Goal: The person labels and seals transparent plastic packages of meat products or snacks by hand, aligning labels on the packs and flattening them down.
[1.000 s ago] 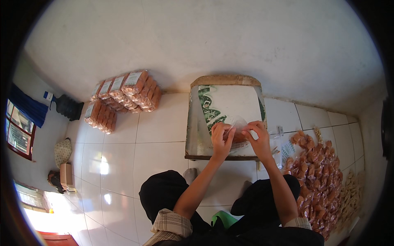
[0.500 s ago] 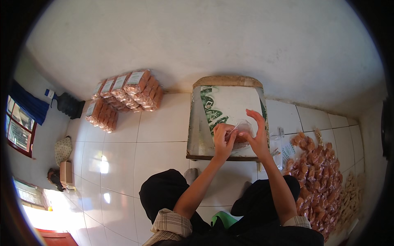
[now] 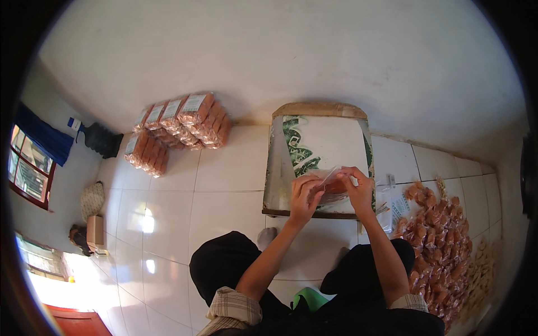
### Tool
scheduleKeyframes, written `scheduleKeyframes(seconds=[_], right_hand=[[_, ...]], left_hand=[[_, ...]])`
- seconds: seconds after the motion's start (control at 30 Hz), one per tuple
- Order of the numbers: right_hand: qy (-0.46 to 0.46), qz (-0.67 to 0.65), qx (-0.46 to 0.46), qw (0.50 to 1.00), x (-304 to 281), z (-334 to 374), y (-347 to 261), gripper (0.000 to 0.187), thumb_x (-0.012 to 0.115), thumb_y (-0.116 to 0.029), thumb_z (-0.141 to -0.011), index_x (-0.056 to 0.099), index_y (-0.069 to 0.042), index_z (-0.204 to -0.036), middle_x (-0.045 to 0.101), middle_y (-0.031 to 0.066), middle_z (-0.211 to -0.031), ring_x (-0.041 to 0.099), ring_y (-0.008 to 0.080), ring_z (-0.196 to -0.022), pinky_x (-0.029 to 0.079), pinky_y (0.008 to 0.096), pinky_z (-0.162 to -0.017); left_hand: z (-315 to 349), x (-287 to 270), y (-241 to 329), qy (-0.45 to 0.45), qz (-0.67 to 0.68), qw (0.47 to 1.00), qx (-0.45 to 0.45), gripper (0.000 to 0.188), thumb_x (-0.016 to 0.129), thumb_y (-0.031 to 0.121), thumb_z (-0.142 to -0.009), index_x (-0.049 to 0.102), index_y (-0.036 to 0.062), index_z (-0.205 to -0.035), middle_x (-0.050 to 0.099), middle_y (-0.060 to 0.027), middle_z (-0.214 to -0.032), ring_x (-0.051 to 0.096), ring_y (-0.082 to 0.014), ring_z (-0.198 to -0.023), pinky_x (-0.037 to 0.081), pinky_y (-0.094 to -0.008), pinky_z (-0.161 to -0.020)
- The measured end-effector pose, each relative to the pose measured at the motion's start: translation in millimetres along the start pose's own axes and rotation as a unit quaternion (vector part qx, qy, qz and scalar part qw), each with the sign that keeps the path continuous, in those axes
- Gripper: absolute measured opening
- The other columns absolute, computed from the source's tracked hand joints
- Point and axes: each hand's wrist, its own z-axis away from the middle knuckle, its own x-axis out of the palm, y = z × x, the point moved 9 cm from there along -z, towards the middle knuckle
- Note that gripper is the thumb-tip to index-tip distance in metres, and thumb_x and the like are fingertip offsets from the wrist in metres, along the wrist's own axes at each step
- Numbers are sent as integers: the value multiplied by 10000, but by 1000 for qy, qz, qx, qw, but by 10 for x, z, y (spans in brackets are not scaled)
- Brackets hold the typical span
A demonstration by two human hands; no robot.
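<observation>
Over the near edge of a low white-topped table point(image 3: 339, 140), both my hands hold a clear plastic bag point(image 3: 334, 180) with reddish-brown contents inside. My left hand point(image 3: 305, 196) is closed on the left side of the bag's mouth, thumb against fingers. The opposite side of the mouth is pinched in my right hand point(image 3: 358, 187). What exactly lies inside cannot be made out, as my fingers cover part of it. Green print marks the tabletop's left side.
Stacked packs of reddish-brown goods point(image 3: 182, 126) stand by the wall at the far left. Right of the table, flat plastic bags point(image 3: 392, 207) and a large heap of small wrapped brown pieces point(image 3: 440, 241) lie on the tiles. Something green point(image 3: 311, 299) shows beneath me.
My right hand's fingers have come down from a raised, spread pose and now pinch the bag's mouth. The bag's opening is drawn wider and flatter between my hands. The view has shifted slightly.
</observation>
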Motion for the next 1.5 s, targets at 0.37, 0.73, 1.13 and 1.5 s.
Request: scheduleKeyframes(seconds=[0.37, 0.73, 1.13, 1.5], right_hand=[[36, 9, 29, 999, 12, 56, -54, 68, 588, -54, -861, 604, 9, -883, 649, 75, -744, 610, 108, -679, 478, 233, -640], [95, 86, -106, 986, -16, 51, -288, 60, 613, -29, -816, 612, -8, -872, 580, 77, -749, 579, 204, -666, 468, 280, -627], [63, 35, -69, 995, -144, -65, -368, 116, 579, -26, -821, 598, 0, -933, 548, 89, -798, 532, 200, -772, 430, 304, -705], [133, 76, -8, 988, 82, -152, -24, 113, 448, -58, -921, 510, 14, -859, 539, 138, -796, 520, 278, -693, 432, 356, -634]], left_hand=[[-105, 29, 4, 93, 145, 985, -9, 316, 700, 86, -726, 547, 28, -996, 579, -94, -945, 527, -292, -922, 401, -398, -850], [-196, 246, -145, 25, 73, 992, -102, 245, 692, 31, -723, 450, 39, -756, 497, -106, -809, 484, -279, -795, 381, -356, -738], [-166, 246, -132, 44, 64, 993, -87, 252, 694, 13, -731, 444, 34, -752, 488, -101, -796, 468, -260, -753, 386, -328, -671], [-430, 245, -174, 39, 19, 999, -22, 216, 676, 32, -766, 460, 33, -774, 444, -89, -770, 450, -231, -684, 384, -307, -616]])
